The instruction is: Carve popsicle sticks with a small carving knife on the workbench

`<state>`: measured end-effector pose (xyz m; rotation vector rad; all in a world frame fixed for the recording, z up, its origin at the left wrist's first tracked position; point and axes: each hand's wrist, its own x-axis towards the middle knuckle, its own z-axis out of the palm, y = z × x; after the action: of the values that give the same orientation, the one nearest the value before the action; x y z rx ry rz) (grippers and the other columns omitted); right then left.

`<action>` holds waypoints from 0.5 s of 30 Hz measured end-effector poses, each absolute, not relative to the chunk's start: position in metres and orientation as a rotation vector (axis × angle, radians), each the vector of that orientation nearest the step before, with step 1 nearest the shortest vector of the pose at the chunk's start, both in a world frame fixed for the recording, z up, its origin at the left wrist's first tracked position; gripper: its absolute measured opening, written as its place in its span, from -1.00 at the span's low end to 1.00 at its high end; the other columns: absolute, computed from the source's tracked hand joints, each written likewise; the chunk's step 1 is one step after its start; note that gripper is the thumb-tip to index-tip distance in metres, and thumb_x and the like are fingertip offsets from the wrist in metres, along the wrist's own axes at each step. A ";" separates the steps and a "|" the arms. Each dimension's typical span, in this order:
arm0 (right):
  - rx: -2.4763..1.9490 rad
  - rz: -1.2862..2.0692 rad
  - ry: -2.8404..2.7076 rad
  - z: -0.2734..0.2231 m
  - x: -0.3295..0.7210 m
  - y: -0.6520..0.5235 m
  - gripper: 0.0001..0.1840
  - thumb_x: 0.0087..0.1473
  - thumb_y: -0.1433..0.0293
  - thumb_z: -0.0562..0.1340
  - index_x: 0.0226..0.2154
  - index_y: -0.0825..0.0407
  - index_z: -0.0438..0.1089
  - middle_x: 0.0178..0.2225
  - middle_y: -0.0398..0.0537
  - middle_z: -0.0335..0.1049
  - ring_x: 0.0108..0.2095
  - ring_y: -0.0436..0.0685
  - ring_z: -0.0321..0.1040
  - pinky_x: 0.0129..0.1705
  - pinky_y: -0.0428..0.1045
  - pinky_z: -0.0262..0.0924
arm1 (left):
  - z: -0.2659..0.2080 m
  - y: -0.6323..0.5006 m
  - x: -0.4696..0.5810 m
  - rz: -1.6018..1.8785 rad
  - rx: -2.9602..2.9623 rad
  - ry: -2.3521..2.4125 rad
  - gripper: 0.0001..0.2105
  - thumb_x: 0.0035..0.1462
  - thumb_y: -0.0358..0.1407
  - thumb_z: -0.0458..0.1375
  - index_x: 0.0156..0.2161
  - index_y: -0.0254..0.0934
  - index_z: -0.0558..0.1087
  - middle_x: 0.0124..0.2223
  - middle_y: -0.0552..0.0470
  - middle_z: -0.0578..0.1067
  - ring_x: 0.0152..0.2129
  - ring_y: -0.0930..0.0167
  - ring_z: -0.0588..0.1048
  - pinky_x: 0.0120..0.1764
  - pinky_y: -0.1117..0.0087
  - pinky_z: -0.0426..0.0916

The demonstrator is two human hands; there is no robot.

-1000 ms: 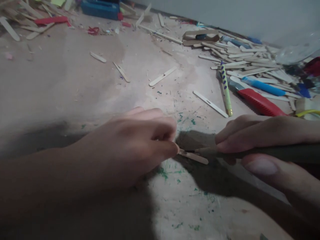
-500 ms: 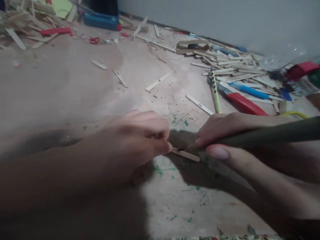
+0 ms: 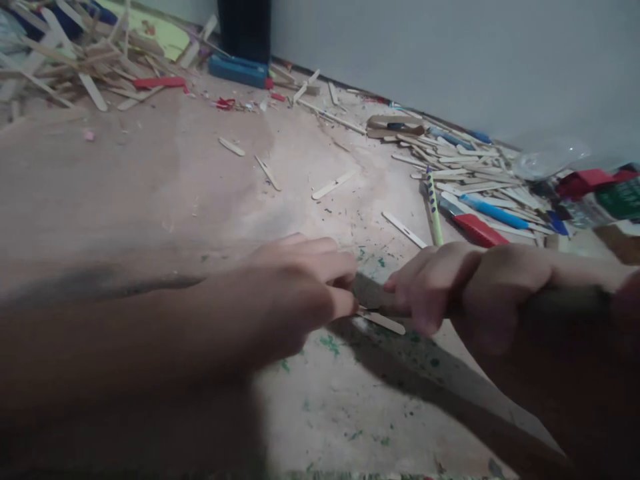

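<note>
My left hand pinches one end of a wooden craft stick down on the table, its thumb and finger covering that end. The stick's rounded free end points to the right. Wrapped round a long dark-handled tool, my right hand is closed just to the right. The tool's narrow tip meets the stick beside my left fingertips; its exact kind is hard to make out. A craft stick with a slit lies beyond my right hand, beside a yellow spotted pencil.
Craft sticks are heaped at the right and far left. A red-handled cutter and a blue pen lie by the right heap. A blue box stands near the wall. Green flecks dot the table.
My right hand has shifted its grip: the thumb lay along the handle, and now the fingers curl over it from above. The head view has tilted, so everything sits lower and further right.
</note>
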<state>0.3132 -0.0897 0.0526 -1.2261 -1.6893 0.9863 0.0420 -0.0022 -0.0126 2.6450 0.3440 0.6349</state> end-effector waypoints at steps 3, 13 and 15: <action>-1.219 1.423 -1.499 0.065 0.291 -0.080 -0.11 0.65 -0.20 0.43 -0.63 -0.10 0.38 -0.54 -0.09 0.50 -0.44 0.19 0.54 -0.34 0.07 0.60 | -0.016 -0.001 0.042 0.603 2.633 0.343 -0.77 0.43 -0.56 0.33 -0.11 -0.17 0.76 -0.10 0.00 0.68 -0.17 0.25 0.53 -0.12 0.18 0.33; -1.020 1.427 -1.377 0.050 0.267 -0.064 -0.22 0.48 0.08 0.52 -0.63 -0.08 0.18 -0.65 -0.31 -0.13 -0.58 0.02 -0.06 -0.42 0.08 0.15 | -0.045 0.003 0.064 0.474 2.670 0.555 -0.82 0.36 -0.35 0.41 -0.04 -0.02 0.81 -0.08 0.06 0.77 -0.11 0.21 0.59 0.03 0.21 0.48; -1.019 1.390 -1.363 0.049 0.252 -0.061 -0.24 0.43 0.16 0.52 -0.66 -0.08 0.18 -0.67 -0.30 -0.12 -0.59 0.01 -0.10 -0.45 0.09 0.09 | -0.044 0.001 0.065 0.470 2.695 0.552 -0.77 0.27 -0.36 0.46 -0.03 0.02 0.83 -0.01 0.08 0.81 -0.01 0.21 0.63 0.17 0.23 0.52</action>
<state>0.2515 -0.0613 0.0489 -1.0194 -1.3633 1.3898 0.0647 0.0012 -0.0443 2.6954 0.5517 0.4701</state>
